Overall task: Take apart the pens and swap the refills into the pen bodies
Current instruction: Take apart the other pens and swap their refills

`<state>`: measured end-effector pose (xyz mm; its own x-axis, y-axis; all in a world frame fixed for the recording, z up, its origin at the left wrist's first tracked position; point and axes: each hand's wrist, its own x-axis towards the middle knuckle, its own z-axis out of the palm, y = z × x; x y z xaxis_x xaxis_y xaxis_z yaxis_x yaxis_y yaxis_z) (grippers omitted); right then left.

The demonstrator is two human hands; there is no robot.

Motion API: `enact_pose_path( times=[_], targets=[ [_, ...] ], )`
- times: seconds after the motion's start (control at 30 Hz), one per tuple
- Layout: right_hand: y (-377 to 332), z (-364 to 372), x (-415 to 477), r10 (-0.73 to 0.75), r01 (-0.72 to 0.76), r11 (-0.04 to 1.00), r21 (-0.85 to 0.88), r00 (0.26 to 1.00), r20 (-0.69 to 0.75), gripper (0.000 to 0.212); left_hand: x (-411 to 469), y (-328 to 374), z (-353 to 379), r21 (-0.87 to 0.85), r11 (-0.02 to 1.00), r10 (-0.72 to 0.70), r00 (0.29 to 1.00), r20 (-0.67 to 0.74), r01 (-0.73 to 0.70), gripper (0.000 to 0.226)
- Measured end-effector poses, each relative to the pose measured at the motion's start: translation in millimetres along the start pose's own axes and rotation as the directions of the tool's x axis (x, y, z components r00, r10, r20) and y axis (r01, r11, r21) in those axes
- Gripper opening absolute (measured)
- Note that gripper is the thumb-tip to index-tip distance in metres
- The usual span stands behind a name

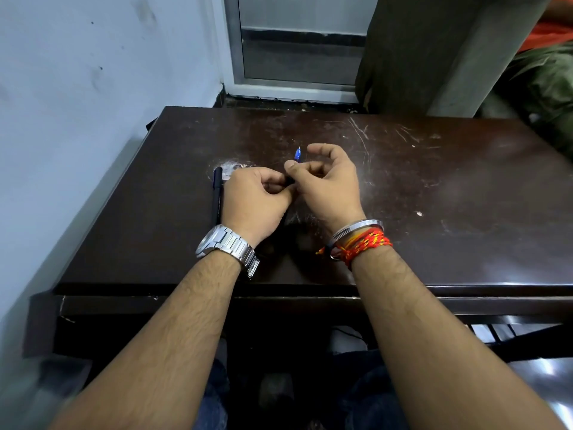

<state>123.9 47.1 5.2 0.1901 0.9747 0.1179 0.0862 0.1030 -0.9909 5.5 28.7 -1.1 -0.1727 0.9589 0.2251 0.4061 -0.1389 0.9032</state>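
Both hands meet over the middle of the dark table (403, 197). My left hand (257, 203) grips the dark barrel of a pen, mostly hidden inside the fist. My right hand (325, 178) pinches the front end of the same pen between thumb and fingers, and its blue tip section (298, 154) sticks out beyond them, pointing away from me. A second pen, black (216, 195), lies on the table just left of my left hand, partly hidden by the wrist.
The table stands against a pale wall (77, 88) on the left. A whitish worn patch (231, 167) marks the top near the black pen. A grey pillar (434, 51) and a person in orange and olive clothing (545, 66) are at the far right.
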Motion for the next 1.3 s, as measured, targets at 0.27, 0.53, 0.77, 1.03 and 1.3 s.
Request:
enact_pose_path(
  times=[0.27,0.53,0.77,1.03,1.3],
  targets=[
    [2.8,2.5,1.8,-0.007,0.007,1.000,-0.025,1.000,0.013,0.028,-0.1,-0.1,0.2,0.025,1.000,0.012,1.000,0.004,-0.012,0.015],
    [4.6,2.6,1.6,-0.016,0.018,0.998,-0.057,0.999,0.034,0.034,-1.0,-0.1,0.6,0.014,1.000,0.015,1.000,0.008,-0.015,0.017],
    [4.2,4.0,1.4,0.007,-0.005,0.999,-0.054,0.999,0.041,0.037,-0.2,0.9,0.0,0.030,0.999,0.017,1.000,0.004,-0.018,0.007],
    [1.9,3.3,0.1,0.033,-0.032,0.998,-0.057,0.999,0.026,0.042,-0.2,-0.3,0.3,0.027,0.999,0.019,1.000,0.003,-0.019,0.007],
    [-1.0,1.3,0.2,0.019,-0.016,0.998,0.059,0.999,-0.037,0.035,2.7,-3.1,1.1,0.007,1.000,0.001,1.000,0.007,-0.002,0.009]
  ],
)
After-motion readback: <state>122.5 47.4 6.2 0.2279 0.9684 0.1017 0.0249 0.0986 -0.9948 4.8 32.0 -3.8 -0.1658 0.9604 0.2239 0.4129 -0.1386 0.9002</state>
